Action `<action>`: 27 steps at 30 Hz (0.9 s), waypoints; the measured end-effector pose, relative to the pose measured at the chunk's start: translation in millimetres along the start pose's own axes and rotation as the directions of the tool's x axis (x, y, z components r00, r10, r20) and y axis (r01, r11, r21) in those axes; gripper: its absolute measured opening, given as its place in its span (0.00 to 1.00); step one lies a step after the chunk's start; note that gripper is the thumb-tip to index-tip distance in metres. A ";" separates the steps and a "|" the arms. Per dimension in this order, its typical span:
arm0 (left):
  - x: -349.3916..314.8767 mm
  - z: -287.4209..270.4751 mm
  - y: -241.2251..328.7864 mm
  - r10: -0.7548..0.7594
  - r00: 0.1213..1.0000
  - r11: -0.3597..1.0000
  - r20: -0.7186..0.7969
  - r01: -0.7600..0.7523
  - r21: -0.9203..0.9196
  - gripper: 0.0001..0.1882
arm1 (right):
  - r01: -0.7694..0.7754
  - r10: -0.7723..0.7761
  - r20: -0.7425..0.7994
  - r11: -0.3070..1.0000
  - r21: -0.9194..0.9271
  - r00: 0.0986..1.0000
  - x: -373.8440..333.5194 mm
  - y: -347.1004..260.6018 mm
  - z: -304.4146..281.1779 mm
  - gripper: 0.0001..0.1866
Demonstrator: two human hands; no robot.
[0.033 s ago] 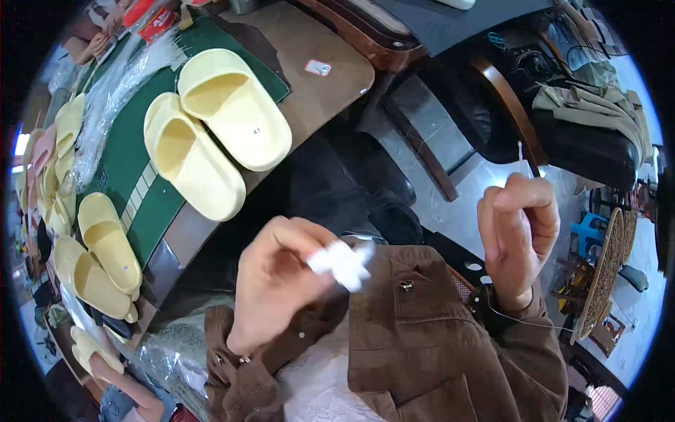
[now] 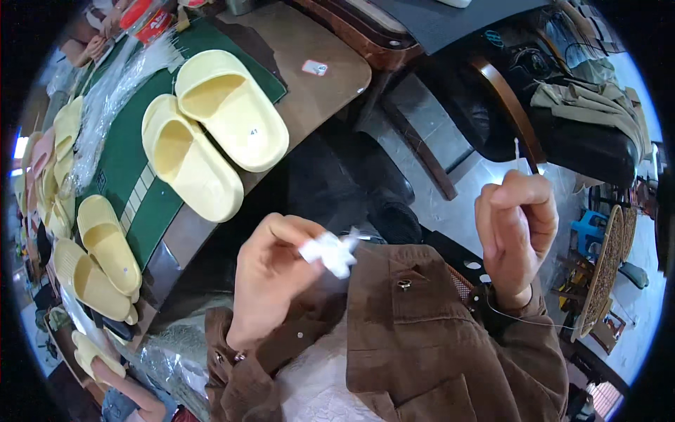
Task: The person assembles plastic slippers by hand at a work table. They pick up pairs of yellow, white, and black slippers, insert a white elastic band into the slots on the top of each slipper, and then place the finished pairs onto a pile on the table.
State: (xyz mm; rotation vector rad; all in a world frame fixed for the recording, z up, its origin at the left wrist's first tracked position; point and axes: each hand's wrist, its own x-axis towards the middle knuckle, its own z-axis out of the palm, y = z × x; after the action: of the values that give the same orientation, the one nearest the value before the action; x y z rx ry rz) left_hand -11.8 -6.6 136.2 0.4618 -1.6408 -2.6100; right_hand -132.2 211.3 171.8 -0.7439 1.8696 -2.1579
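My left hand [image 2: 271,278], in front of my brown jacket, is closed with a small white lumpy piece [image 2: 329,254] pinched between thumb and fingers. A thin pale tip sticks out from that piece. To the right, my right hand [image 2: 519,232] is raised with its fingers curled together, and a thin white stick [image 2: 517,151] points up from the pinch. What kind of thing either piece is cannot be made out. Nearest my left hand, a pair of pale yellow slippers rests on the table: one slipper [image 2: 246,130] overlaps the other slipper [image 2: 204,179].
A green mat [image 2: 116,158] covers part of the brown table [image 2: 316,42]. More yellow slippers [image 2: 109,243] lie at its left, beside clear plastic wrap [image 2: 105,112]. Another person's hand [image 2: 105,369] shows at lower left. A dark chair [image 2: 583,137] bearing clothing stands at right.
My left hand and the white piece have shifted slightly left and up, and the piece has turned a little. My right hand has barely moved.
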 end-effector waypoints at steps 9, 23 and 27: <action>53.4 -47.5 -68.9 -0.183 0.961 0.982 -0.205 0.169 -0.086 0.04 | -0.207 0.225 0.097 0.964 -0.168 0.970 15.3 24.0 -7.4 0.10; 88.1 -16.6 -108.6 -0.066 0.979 0.989 -0.191 0.039 -0.143 0.08 | -0.595 0.623 0.237 0.782 -0.187 0.745 22.0 134.0 18.2 0.14; 90.1 -12.3 -111.0 -0.006 0.979 0.995 -0.203 -0.015 -0.101 0.08 | -0.619 0.638 0.231 0.770 -0.155 0.735 23.8 136.0 16.2 0.13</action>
State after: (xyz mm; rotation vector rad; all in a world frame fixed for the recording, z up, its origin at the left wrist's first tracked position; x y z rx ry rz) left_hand -79.7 16.2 11.9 0.6920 -1.4374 -2.5301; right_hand -168.8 161.1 47.4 -0.3094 1.7191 -1.4839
